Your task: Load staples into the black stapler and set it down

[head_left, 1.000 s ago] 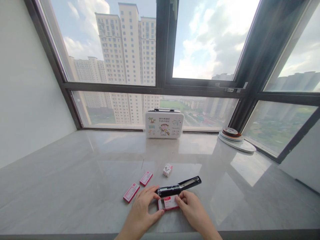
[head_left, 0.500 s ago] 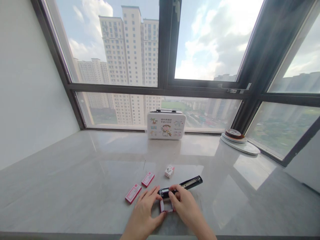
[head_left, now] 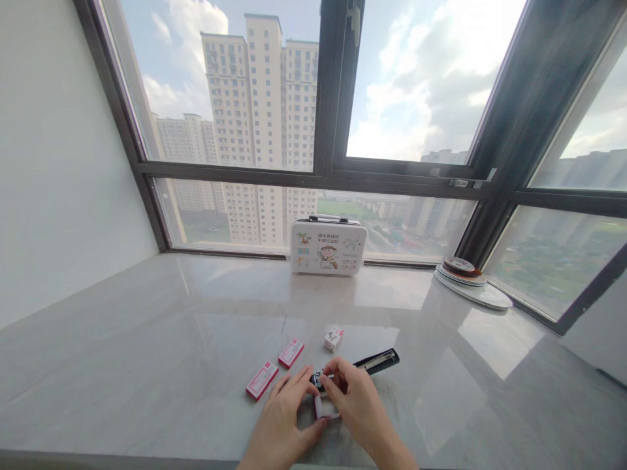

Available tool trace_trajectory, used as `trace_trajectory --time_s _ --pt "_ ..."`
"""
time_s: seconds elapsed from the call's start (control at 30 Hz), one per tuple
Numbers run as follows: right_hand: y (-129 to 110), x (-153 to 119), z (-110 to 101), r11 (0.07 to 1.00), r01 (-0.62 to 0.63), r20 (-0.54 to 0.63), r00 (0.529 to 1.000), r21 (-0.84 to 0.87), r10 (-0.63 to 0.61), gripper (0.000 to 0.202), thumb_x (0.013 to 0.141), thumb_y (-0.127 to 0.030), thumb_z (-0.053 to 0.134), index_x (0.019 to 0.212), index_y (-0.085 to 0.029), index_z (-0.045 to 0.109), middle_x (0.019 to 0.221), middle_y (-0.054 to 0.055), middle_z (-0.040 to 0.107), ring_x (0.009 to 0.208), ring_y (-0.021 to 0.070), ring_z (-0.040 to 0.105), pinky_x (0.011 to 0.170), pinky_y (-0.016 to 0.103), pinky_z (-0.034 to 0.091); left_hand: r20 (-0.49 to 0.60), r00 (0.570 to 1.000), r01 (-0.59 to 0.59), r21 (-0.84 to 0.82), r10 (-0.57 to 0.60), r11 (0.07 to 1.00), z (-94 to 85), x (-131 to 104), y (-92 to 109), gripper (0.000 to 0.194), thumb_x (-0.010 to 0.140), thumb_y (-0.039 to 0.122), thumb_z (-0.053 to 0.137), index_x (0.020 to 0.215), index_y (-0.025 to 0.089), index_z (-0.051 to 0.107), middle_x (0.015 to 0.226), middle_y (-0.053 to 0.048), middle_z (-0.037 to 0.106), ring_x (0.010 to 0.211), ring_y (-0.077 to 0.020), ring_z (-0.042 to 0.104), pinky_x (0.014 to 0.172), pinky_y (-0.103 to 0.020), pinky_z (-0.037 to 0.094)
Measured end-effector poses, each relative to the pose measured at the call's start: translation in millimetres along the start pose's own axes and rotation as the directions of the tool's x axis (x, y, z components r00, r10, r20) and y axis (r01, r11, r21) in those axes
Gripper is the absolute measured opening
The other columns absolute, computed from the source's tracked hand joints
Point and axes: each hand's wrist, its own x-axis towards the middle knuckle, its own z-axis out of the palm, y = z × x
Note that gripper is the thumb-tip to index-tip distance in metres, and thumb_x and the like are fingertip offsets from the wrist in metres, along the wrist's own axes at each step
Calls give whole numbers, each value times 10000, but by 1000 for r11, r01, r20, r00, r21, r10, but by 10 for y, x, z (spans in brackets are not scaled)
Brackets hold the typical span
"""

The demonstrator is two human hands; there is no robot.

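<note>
A black stapler (head_left: 379, 361) lies folded open on the counter, its long arm pointing to the upper right. My left hand (head_left: 287, 414) has its fingers against the stapler's near left end. Between that hand's thumb and forefinger is a small open pink-and-white box (head_left: 318, 407), partly covered by both hands. Over the stapler's middle, my right hand (head_left: 360, 398) is closed in a pinch. Whatever its fingertips hold is hidden or too small to make out.
Two flat pink-and-white boxes (head_left: 262, 380) lie left of my hands. A small white box (head_left: 334, 338) is beyond the stapler. Against the window stands a white printed case (head_left: 329, 248). Stacked plates (head_left: 473, 290) sit at the right corner.
My right hand has shifted slightly left and up along the stapler, covering more of its middle. My left hand has hardly moved. The view has tilted slightly.
</note>
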Motion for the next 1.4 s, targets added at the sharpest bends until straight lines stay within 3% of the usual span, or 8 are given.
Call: trace_trajectory --time_s 0.3,0.47,0.7,0.9,1.03,1.2,1.3,1.4 --pt "71 -232 -197 962 20 202 979 -273 37 87 849 -255 663 895 -296 724 688 -37 643 678 155 561 607 257 282 -41 999 -36 -21 36 999 -50 -21 32 295 769 251 746 1048 283 652 1536 -44 496 1454 -301 396 1210 -487 318" --pt "140 -313 -316 977 -17 157 986 -212 52 141 910 -335 603 983 -291 715 645 -47 592 620 150 540 599 261 302 -81 996 -36 -49 32 998 -101 -42 96 351 729 282 815 1022 257 624 1351 -70 587 1314 -301 496 1094 -421 419" --pt "560 -385 -473 942 -193 -40 981 -274 189 301 995 -455 440 830 -236 564 662 -4 622 643 191 570 602 296 316 -144 990 7 57 1 998 -84 -47 140 245 935 419 635 797 228 571 833 -17 627 843 -228 581 798 -340 431" --pt "584 -356 -297 941 -141 -3 989 -307 148 326 1001 -460 438 775 -241 523 765 27 700 716 206 611 648 307 328 -148 989 17 148 5 989 106 16 267 233 1011 310 494 823 240 614 850 -17 662 859 -235 597 817 -363 391" --pt "571 -333 -263 964 -133 6 990 -231 138 351 1002 -488 432 787 -234 544 762 18 689 711 193 600 639 295 338 -166 986 16 122 4 992 191 5 354 231 1025 314 467 881 250 637 881 -27 679 862 -239 613 820 -364 403" --pt "864 -338 -667 952 -299 -8 954 -73 299 434 920 -641 520 963 -213 577 592 -46 532 558 152 489 543 271 304 -147 989 -14 81 26 997 185 -15 352 308 1013 375 500 1284 308 630 1036 -43 721 898 -247 646 838 -379 430" --pt "927 -236 -935 941 -318 32 948 118 316 655 839 -719 586 1261 -224 504 662 -66 529 480 122 428 471 253 293 -134 991 23 93 -10 995 197 16 354 315 998 412 517 1256 300 660 910 -36 720 827 -247 642 793 -376 433" --pt "796 -21 -1047 938 -225 59 974 262 218 672 814 -766 574 1204 -218 556 735 -36 559 483 102 398 474 255 307 -154 986 80 88 -65 993 221 65 380 279 1012 421 478 1132 294 695 784 -14 692 741 -229 623 736 -350 418"
